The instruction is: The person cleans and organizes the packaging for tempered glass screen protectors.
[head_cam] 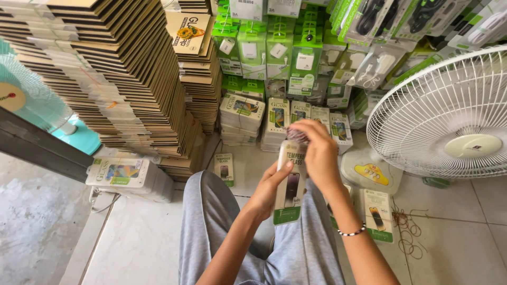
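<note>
My left hand (268, 191) holds a tall white and green retail package (289, 191) with a phone picture on it, upright over my lap. My right hand (317, 153) grips the top end of the same package, fingers curled over a small dark patterned thing (297, 135) there. A black and white bead bracelet (353, 231) sits on my right wrist. My legs in grey trousers (211, 221) lie under both hands.
Stacks of flat brown boxes (132, 74) rise at the left. Green and white charger packs (280, 53) fill the back wall. Bundles of similar packages (243, 113) stand on the floor ahead, and another bundle (124, 174) lies at left. A white fan (449, 116) stands at right. Loose packages (378, 215) lie on the tiles.
</note>
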